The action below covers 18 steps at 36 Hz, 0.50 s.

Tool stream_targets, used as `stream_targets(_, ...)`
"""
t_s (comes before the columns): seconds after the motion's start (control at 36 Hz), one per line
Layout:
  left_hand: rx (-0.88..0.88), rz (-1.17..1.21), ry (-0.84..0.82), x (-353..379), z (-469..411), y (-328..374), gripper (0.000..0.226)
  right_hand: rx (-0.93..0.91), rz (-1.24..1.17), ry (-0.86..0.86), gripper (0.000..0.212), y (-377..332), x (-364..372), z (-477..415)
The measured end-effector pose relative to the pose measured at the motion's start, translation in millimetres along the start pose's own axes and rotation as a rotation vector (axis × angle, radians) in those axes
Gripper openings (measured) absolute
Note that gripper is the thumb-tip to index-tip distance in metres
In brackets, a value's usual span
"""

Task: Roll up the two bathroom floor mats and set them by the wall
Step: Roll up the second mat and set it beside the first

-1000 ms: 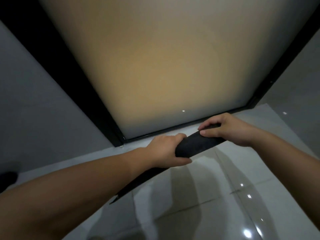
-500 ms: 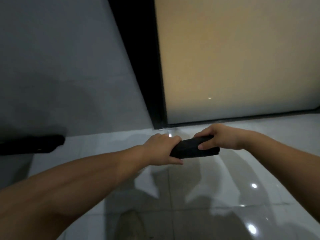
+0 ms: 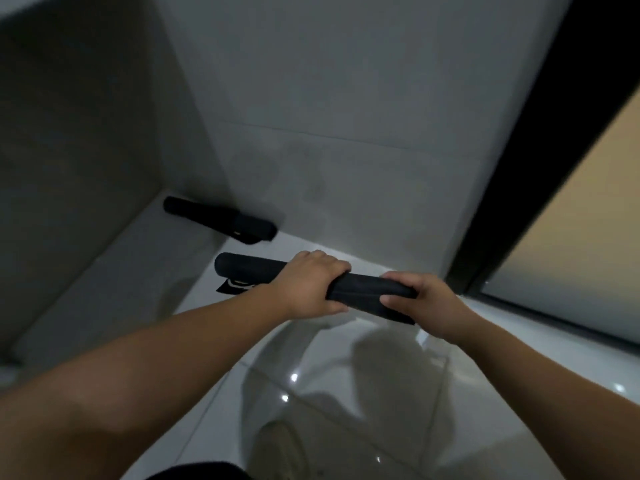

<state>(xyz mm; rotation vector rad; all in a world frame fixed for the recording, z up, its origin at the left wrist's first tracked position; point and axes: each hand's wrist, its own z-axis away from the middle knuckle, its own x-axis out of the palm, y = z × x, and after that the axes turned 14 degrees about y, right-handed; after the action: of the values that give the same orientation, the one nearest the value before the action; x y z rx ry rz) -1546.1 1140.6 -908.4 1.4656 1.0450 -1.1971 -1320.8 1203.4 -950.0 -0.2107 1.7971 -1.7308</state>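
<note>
Grey tiled wall point(image 3: 346, 98) above glossy white tile floor point(image 3: 502, 393). At wall foot, near the corner: first rolled black floor mat point(image 3: 218, 220), lying down; counted as done. Nearer, apart from it: second rolled black floor mat point(image 3: 362, 292), fully rolled, gripped by left hand point(image 3: 308, 285) mid-length and right hand point(image 3: 420, 304) at its end, fingers curled round. Remaining, by judgement: set beside first, release.
</note>
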Motion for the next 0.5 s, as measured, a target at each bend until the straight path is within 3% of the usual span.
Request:
stream_targets(0.19, -0.134, 0.084, 0.288, -2.0, 28.0, -60.4, 0.035, 0.049, -0.009, 0.096, 0.032, -25.2, 55.1, -55.9)
stream_targets(0.33, -0.62, 0.236, 0.237, -15.7, 41.8, -92.4, 0.016, 0.101, 0.024, 0.066, 0.02, -44.9, 87.1, -87.5)
stream_targets(0.5, -0.886, 0.365, 0.346, -3.2, 25.5, -124.1, 0.041, -0.014, 0.052, 0.068, 0.018, -46.3, 123.2, -119.6)
